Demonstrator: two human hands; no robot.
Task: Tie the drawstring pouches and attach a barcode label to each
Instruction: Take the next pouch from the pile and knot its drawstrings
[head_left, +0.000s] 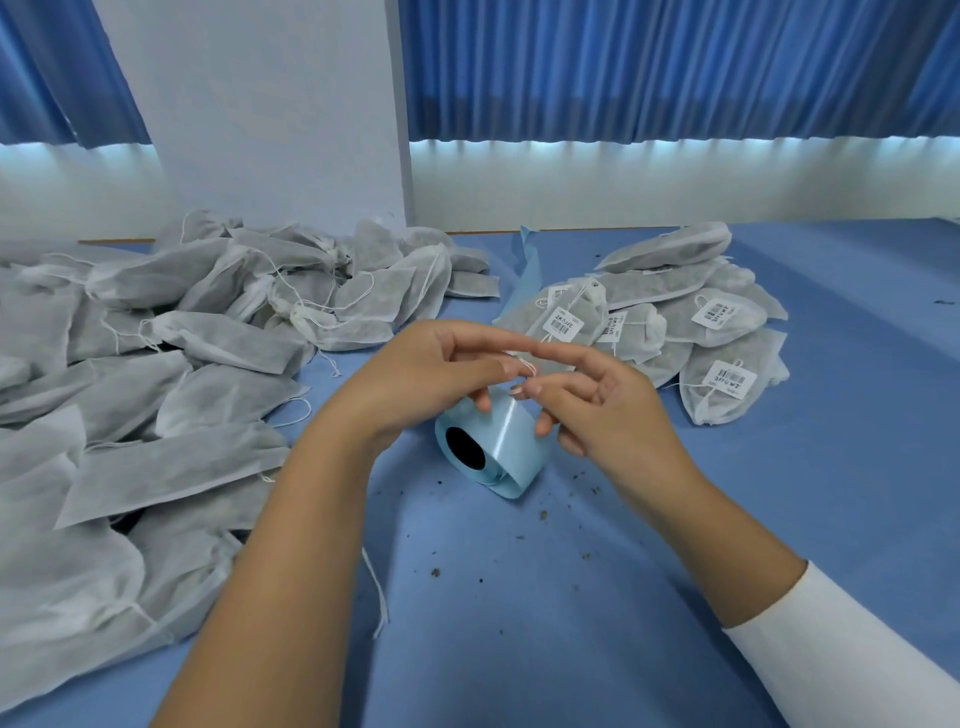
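A white sleeve (841, 654) on the right forearm and a bare left forearm reached in from the near edge of the surface (519, 597), which was scattered with dark crumbs (436, 572). Both hands met over the middle of it, just above the roll (498, 447) of pale blue label backing lying on its side.

The left grip (441, 374) had thumb and forefinger stretched toward the right one, with its lower fingers curled down onto the top of the roll. The right grip (597, 405) pointed its forefinger back the other way, thumb and a bent finger closed together beneath. A loop of thin white thread (531, 367) showed between the fingertips, and both appeared to be pinching it. Which pouch it belonged to was hidden, and no peeled label could be made out.

Plain pouches (156, 364) lay heaped along the left edge, most with loose strings. Labelled pouches (701, 322) were stacked toward the far right, each with a barcode label (563, 323) showing.

The step looked like finishing a knot, or getting ready to pull a label off the roll. With the big heap still unlabelled, the task seemed less than half done. The next move would call for a fine fingertip pinch on the thread or on a label's corner, with the roll steadied so it did not slide.
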